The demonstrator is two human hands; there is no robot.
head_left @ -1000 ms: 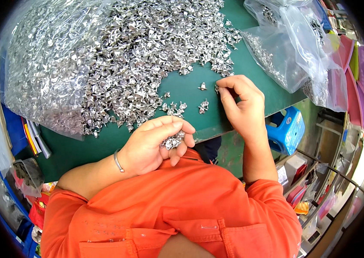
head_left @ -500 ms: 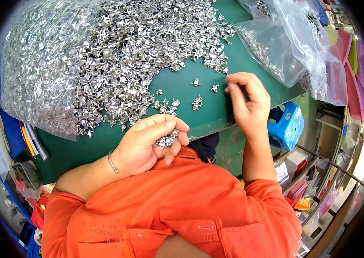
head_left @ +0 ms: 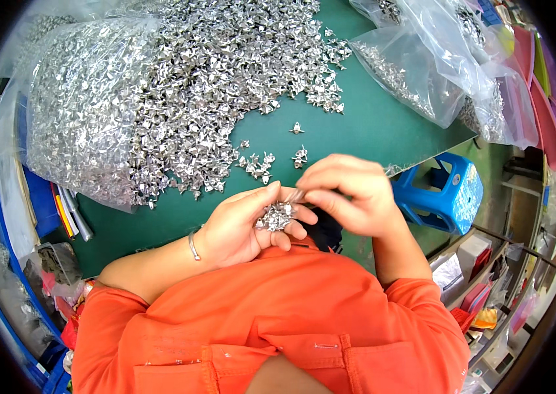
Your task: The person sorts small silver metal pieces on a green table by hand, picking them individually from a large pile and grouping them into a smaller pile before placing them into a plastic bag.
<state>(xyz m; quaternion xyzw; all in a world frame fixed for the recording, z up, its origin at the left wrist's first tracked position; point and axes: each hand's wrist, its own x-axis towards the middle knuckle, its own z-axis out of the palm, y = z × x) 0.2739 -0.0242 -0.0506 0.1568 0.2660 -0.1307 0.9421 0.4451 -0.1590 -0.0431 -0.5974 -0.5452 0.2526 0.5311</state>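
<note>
Close against the orange shirt [head_left: 278, 322], the left hand [head_left: 245, 226] lies palm up, cupped around a small handful of shiny metal pieces [head_left: 277, 215], a thin bracelet [head_left: 193, 245] on its wrist. Touching its fingertips from the right, the right hand [head_left: 350, 194] has thumb and fingers pinched together on what looks like a single piece at the edge of that handful; the piece itself is too small to make out. Just beyond both hands, a few loose pieces [head_left: 258, 164] lie scattered on the green counter [head_left: 370, 131]. Farther out and to the left spreads a huge heap of the same pieces [head_left: 225, 72], part of it spilling from a clear plastic bag [head_left: 74, 118]. Far out on the right sit more clear bags [head_left: 436, 65] holding metal parts, and below the counter's edge on that side stands a blue stool [head_left: 449, 194]. Judging by the tiny handful against that heap, only a small share is gathered and nearly everything remains to be handled.
</note>
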